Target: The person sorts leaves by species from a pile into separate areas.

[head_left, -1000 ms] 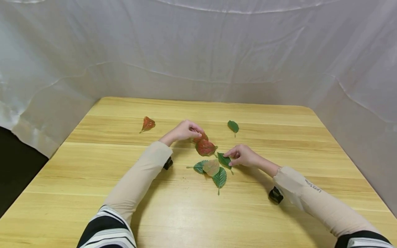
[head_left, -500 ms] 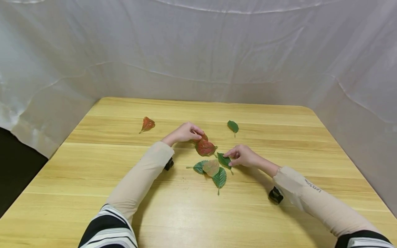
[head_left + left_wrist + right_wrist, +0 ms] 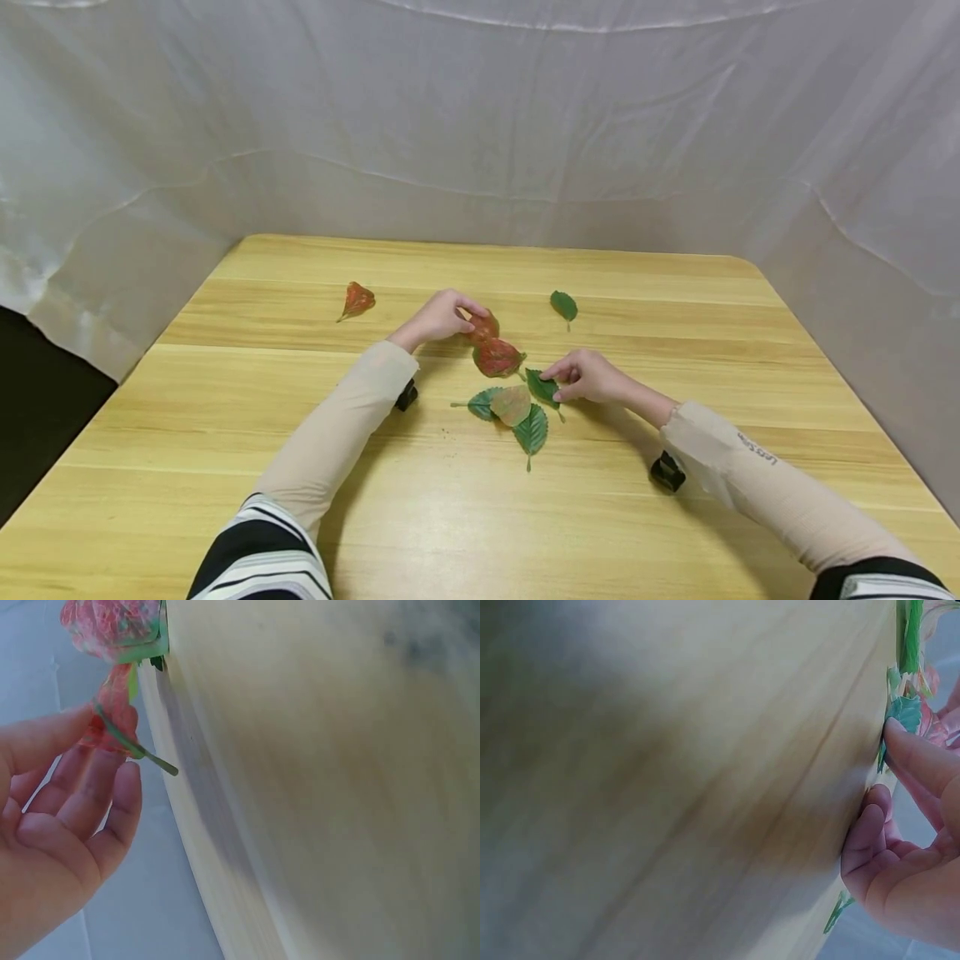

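Note:
My left hand [image 3: 441, 317] pinches a red leaf [image 3: 483, 327] between thumb and fingers. In the left wrist view that red leaf [image 3: 112, 697] shows its green stem hanging past the fingertips. Just below it, partly overlapping, lies a darker red leaf [image 3: 497, 358]. My right hand [image 3: 591, 377] holds a dark green leaf [image 3: 542, 387] by its edge, thumb and index finger on it, low over the table. The right wrist view shows a fingertip on this green leaf [image 3: 906, 712]; the other fingers are curled below.
Nearer the front, a yellowish-orange leaf [image 3: 512, 406] overlaps two green leaves, one pointing left [image 3: 482, 405] and another green leaf [image 3: 531, 429] pointing forward. A single red leaf [image 3: 357, 299] lies far left, a green leaf [image 3: 563, 306] far back. Pale curtain [image 3: 480, 125] surrounds the wooden table [image 3: 450, 517].
My left hand dips slightly, then rises a little to the left, and more of its red leaf shows. The right hand keeps its place on the green leaf.

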Tool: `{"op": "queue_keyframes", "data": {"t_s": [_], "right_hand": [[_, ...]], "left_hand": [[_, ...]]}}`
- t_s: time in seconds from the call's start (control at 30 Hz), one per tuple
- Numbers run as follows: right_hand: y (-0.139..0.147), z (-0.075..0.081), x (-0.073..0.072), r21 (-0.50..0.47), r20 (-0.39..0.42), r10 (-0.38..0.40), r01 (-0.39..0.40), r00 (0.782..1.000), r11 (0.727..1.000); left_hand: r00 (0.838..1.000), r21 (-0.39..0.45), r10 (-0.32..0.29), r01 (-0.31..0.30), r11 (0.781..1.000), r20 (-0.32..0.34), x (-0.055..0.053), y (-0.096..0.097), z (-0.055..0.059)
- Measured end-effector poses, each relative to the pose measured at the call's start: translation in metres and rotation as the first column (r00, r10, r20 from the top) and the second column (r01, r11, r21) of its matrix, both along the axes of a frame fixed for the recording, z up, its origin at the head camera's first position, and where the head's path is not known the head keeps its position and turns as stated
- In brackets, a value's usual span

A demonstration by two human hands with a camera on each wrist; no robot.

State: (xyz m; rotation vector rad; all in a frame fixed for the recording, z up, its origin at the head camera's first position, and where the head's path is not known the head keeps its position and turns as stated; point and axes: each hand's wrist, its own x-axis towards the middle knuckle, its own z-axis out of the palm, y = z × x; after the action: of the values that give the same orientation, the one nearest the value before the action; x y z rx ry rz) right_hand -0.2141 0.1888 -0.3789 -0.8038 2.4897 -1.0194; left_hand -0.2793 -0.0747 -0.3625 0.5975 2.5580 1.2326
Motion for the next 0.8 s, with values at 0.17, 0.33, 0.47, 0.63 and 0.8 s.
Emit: {"op": "queue_keyframes", "data": {"t_s": [0.17, 0.33, 0.47, 0.63, 0.8], "right_hand": [[-0.001, 0.001, 0.001, 0.004, 0.013, -0.007, 0.007, 1.0, 1.0], [-0.001, 0.002, 0.002, 0.009, 0.016, -0.011, 0.011, 1.0, 1.0], [-0.001, 0.002, 0.001, 0.012, 0.013, -0.009, 0.009, 1.0, 1.0], [-0.001, 0.001, 0.001, 0.01, 0.01, -0.01, 0.01, 1.0, 1.0], [0.0, 0.001, 0.001, 0.01, 0.004, -0.008, 0.008, 1.0, 1.0]], "left_hand": [[0.999, 0.02, 0.03, -0.03, 0.999, -0.013, -0.001, -0.004, 0.001], [0.998, 0.025, 0.062, -0.062, 0.998, -0.007, -0.003, -0.01, 0.001], [0.996, 0.035, 0.092, -0.091, 0.995, -0.002, -0.004, -0.018, 0.002], [0.989, 0.077, 0.144, -0.145, 0.986, 0.02, -0.007, -0.029, 0.003], [0.984, 0.084, 0.176, -0.173, 0.981, -0.027, -0.009, -0.041, 0.005]]}}
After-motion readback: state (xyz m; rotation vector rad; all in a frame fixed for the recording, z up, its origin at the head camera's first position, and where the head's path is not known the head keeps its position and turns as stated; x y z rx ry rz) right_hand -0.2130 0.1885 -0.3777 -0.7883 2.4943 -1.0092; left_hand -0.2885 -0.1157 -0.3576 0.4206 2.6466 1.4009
